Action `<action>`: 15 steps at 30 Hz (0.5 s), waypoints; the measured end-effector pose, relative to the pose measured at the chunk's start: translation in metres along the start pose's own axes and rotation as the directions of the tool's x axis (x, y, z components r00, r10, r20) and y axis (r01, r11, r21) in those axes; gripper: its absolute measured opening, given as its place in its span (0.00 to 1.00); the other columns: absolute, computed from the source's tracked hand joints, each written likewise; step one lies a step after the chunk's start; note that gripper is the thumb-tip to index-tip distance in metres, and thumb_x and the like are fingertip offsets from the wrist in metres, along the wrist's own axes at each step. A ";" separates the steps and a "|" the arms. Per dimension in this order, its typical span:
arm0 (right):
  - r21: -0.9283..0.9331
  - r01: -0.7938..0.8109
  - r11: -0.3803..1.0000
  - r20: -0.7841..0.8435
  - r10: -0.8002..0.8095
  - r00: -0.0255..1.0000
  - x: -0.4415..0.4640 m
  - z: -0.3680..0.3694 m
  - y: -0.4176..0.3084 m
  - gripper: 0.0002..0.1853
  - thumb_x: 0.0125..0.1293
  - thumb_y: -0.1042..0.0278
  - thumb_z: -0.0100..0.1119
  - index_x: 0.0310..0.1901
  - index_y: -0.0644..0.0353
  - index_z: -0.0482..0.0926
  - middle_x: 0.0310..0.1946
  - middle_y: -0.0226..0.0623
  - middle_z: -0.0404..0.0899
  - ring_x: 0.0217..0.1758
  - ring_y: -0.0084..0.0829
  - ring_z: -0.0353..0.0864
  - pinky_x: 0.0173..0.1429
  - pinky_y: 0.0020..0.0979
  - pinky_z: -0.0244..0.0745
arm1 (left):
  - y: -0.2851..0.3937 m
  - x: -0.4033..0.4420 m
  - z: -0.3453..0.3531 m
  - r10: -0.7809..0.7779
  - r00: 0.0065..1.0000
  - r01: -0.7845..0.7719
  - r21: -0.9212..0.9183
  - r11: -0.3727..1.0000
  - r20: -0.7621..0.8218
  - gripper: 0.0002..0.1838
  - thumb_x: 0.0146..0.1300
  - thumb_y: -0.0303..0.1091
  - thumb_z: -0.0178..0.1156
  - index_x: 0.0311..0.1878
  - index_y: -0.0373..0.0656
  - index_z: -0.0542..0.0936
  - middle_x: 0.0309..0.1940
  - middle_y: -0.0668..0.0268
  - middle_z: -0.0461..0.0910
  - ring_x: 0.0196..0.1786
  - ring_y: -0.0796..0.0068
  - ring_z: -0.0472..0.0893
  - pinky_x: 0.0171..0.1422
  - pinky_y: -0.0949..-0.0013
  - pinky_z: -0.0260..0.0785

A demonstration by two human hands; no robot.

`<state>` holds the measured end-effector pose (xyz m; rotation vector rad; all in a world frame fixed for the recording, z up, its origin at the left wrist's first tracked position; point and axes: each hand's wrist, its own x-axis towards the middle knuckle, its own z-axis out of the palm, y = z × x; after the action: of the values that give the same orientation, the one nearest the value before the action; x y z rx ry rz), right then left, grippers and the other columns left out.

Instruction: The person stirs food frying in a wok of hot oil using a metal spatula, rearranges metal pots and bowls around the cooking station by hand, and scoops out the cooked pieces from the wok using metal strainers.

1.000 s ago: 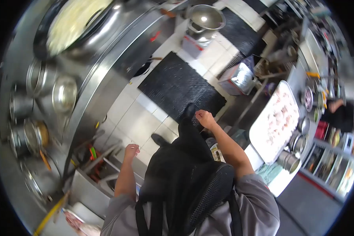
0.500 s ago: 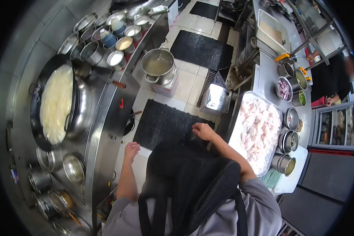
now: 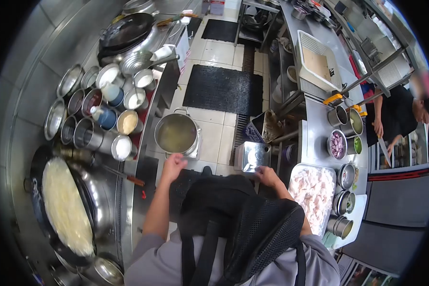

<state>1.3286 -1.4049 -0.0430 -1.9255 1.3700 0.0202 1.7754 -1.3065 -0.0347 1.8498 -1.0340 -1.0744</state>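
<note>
My left hand [image 3: 175, 166], fingers curled in, is just in front of the near rim of a large metal pot [image 3: 176, 134] with liquid in it. Whether it touches the pot or holds anything is too small to tell. My right hand [image 3: 268, 176] hangs by the near edge of a shiny metal box [image 3: 254, 157], its fingers bent and partly hidden. To the right of that hand, a white tray [image 3: 298, 174] of pale raw meat [image 3: 313, 193] rests on the counter.
At left, a wok [image 3: 35, 200] holds pale yellow food, with several seasoning containers [image 3: 121, 148] beyond it. Black mats [image 3: 222, 88] lie on the tiled floor. Right, a co-worker [image 3: 395, 114] holds a knife [image 3: 384, 151] near a steel counter [image 3: 314, 114].
The view has moved forward along the aisle. The large pot is now close to my left hand, and the metal box is beside my right hand.
</note>
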 end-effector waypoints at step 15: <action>0.202 -0.320 0.926 0.085 0.309 0.947 0.221 -0.076 0.087 0.18 0.60 0.61 0.64 0.51 0.58 0.85 0.45 0.49 0.86 0.52 0.46 0.86 0.58 0.40 0.78 | 0.179 0.346 0.087 0.257 0.951 -0.225 -0.185 0.957 0.170 0.11 0.67 0.32 0.65 0.48 0.39 0.78 0.31 0.68 0.81 0.30 0.82 0.79 0.35 0.74 0.72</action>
<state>1.3212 -1.6379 -0.1308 -1.5042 1.5667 0.0747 1.7593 -1.7046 -0.0152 1.4673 -1.2113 -1.1675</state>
